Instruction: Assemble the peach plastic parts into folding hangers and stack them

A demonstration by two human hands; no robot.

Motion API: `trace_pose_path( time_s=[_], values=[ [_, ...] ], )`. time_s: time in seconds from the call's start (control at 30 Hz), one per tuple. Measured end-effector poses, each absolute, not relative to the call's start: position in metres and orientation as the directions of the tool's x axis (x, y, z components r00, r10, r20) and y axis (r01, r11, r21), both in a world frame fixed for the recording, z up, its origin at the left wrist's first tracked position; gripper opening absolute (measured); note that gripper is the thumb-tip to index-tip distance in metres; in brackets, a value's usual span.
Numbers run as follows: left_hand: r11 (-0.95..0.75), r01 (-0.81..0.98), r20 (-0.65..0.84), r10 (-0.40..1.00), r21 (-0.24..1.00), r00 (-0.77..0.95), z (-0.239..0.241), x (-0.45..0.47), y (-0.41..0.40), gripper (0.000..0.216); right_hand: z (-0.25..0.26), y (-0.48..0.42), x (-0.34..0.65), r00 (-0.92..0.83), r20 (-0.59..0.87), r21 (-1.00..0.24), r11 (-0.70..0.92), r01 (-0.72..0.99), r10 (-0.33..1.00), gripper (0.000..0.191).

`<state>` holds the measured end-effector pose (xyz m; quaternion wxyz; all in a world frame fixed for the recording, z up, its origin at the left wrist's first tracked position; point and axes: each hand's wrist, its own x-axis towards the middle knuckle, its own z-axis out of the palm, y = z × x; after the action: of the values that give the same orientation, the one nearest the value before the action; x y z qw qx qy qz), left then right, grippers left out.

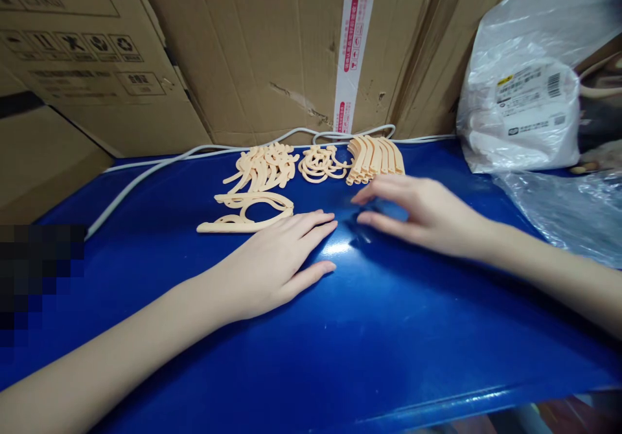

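Observation:
My left hand [286,252] lies on the blue table with its fingers stretched out and nothing in them. Just beyond its knuckles is a cream folded plastic hanger [233,227], partly hidden by the hand. My right hand [413,210] hovers at the right, thumb and fingers apart, holding nothing. Its fingertips are close to a neat stack of curved cream plastic arms [376,157]. Left of that stack sits a small pile of cream hook pieces [321,163]. Farther left is a jumbled heap of curved cream pieces [265,165].
Large cardboard boxes [272,52] wall off the back and left. A white cable [146,191] runs along the rear of the blue table [369,350]. Clear plastic bags with white labelled contents [529,110] stand at the back right.

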<state>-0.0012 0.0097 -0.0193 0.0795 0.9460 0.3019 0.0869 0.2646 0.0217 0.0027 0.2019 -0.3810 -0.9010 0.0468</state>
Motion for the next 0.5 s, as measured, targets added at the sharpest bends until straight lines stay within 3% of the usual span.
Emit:
trace_pose_path(
  time_s=[0.13,0.27,0.37,0.5],
  values=[
    [-0.806,0.558,0.095,0.583,0.198,0.807,-0.017,-0.003,0.009,0.059,0.027,0.06,0.289,-0.397,0.338,-0.213,0.48,0.851,0.853,0.039],
    [-0.812,0.55,0.094,0.574,0.195,0.814,-0.015,-0.004,0.009,0.059,0.031,0.102,0.311,-0.033,0.252,-0.175,0.079,0.981,0.967,0.058],
    [-0.813,0.55,0.091,0.573,0.191,0.814,-0.016,-0.005,0.01,0.06,0.02,0.119,0.318,0.054,0.231,-0.185,-0.01,0.983,0.971,0.079],
    [-0.812,0.552,0.091,0.574,0.19,0.814,-0.017,-0.006,0.01,0.06,0.004,0.128,0.321,0.057,0.174,-0.256,-0.011,0.967,0.983,0.08]
  ],
)
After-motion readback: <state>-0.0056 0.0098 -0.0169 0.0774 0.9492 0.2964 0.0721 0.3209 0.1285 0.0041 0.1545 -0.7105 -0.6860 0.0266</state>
